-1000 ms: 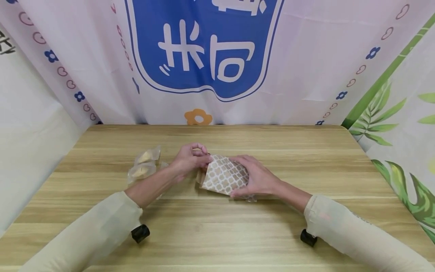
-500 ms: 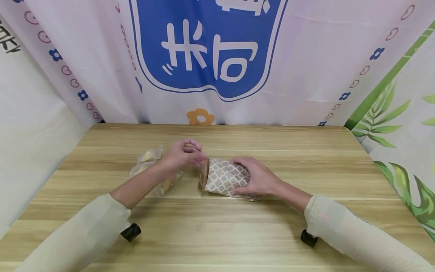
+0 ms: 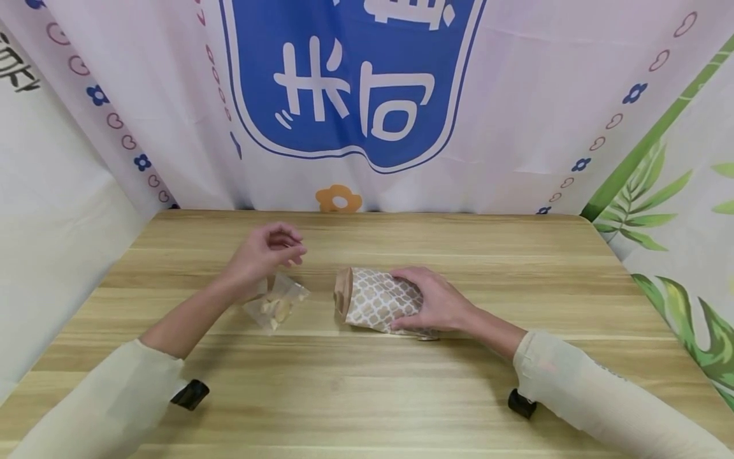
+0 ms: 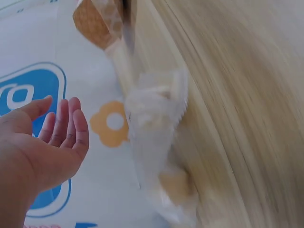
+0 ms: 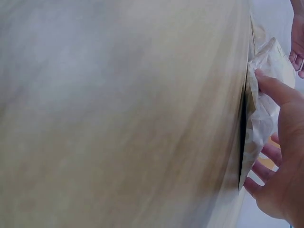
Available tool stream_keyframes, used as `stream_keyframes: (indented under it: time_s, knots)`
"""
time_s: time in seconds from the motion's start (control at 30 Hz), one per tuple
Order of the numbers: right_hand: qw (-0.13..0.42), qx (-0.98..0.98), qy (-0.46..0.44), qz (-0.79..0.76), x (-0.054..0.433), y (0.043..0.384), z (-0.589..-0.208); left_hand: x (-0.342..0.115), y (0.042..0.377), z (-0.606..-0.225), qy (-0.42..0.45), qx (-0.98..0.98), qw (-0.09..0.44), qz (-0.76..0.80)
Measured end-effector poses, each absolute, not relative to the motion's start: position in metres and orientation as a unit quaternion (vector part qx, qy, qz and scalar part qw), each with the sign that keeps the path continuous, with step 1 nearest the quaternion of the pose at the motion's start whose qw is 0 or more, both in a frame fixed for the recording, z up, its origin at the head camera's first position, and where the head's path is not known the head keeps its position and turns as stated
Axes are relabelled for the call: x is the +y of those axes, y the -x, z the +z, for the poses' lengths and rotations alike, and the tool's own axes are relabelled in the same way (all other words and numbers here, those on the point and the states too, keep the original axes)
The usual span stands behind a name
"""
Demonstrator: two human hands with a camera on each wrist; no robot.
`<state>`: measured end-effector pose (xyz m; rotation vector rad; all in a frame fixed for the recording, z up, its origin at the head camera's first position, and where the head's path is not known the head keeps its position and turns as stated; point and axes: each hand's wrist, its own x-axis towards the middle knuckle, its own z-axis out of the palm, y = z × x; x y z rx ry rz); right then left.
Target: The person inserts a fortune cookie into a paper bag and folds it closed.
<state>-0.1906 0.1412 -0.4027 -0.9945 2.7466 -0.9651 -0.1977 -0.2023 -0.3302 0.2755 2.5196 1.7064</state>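
A brown paper bag (image 3: 375, 296) with a white lattice pattern lies on its side, its mouth facing left and standing apart. My right hand (image 3: 434, 299) grips its right end, thumb on the near edge and fingers on the far edge, as the right wrist view also shows. Left of the bag, my left hand (image 3: 268, 247) hovers with loosely bent fingers and nothing in them. Below it lies a clear packet (image 3: 281, 305) with pale yellowish pieces inside. The left wrist view shows blurred clear packets (image 4: 154, 111); in the head view the left hand and forearm cover some.
The wooden table (image 3: 367, 395) reaches back to a hanging cloth (image 3: 516, 127) with a blue emblem. Black wrist-camera mounts (image 3: 191, 394) hang under both sleeves, close above the tabletop.
My left hand has withdrawn from the bag's mouth and moved left over the packets. Its forearm uncovers the nearest packet. The right hand and bag have hardly moved.
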Motion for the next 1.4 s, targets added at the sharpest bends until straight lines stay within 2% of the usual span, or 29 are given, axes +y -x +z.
stream_keyframes:
  time_s: [0.2,0.37,0.47,0.6,0.83,0.93,1.4]
  knots:
    - [0.033,0.891,0.328,-0.313,0.141,0.190,-0.403,-0.227,0.198,-0.334,-0.099,0.873,-0.007,0.477]
    - [0.033,0.891,0.327,-0.312,0.141,0.191,-0.403,-0.248,0.200,-0.337,-0.124,0.908,-0.073,0.394]
    - [0.034,0.892,0.326,-0.311,0.141,0.191,-0.403,-0.258,0.201,-0.337,-0.117,0.923,-0.089,0.356]
    - [0.034,0.892,0.326,-0.311,0.142,0.191,-0.403,-0.267,0.202,-0.337,-0.090,0.937,-0.062,0.333]
    - [0.032,0.889,0.332,-0.313,0.142,0.191,-0.403,-0.275,0.210,-0.345,-0.030,0.969,0.042,0.242]
    - [0.031,0.889,0.333,-0.314,0.142,0.191,-0.403,-0.276,0.212,-0.347,-0.020,0.975,0.068,0.210]
    - [0.030,0.889,0.335,-0.312,0.143,0.192,-0.404,-0.276,0.216,-0.351,-0.041,0.973,0.101,0.204]
